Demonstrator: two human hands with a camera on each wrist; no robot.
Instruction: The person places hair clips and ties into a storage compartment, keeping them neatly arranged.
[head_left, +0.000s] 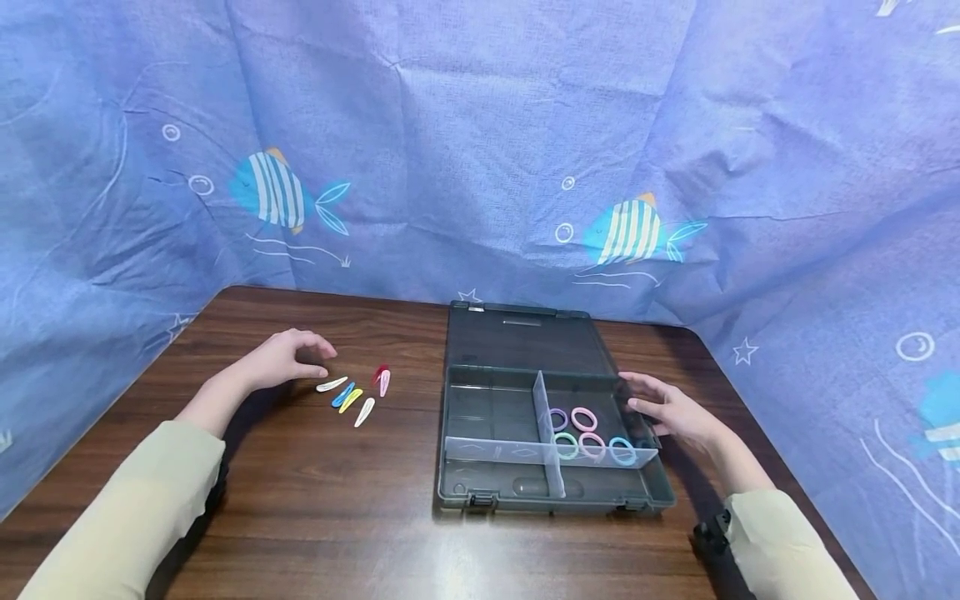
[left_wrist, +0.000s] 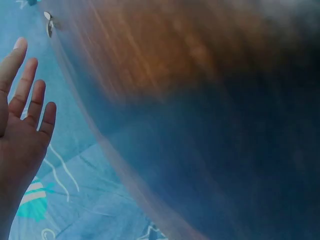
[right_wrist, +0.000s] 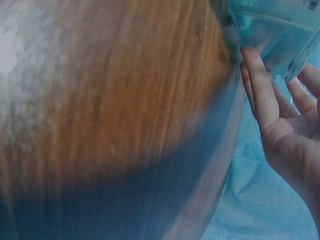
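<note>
1. Six small hair clips (head_left: 350, 401) lay on the brown wooden table (head_left: 360, 533), to the left of the box, a pink one overlapping a red one.
2. The left hand (head_left: 281, 358) hovered beside a white clip (head_left: 331, 385), thumb and fingers spread apart; I couldn't tell whether the thumb touched it.
3. The dark see-through box (head_left: 555, 504) sat with its lid (head_left: 525, 342) laid back, five rings (head_left: 583, 409) in its back right compartment.
4. The right hand (head_left: 678, 412) rested against the box's right side, fingers extended, slightly apart.
5. Behind hung a blue fish-print cloth (head_left: 480, 150).
</note>
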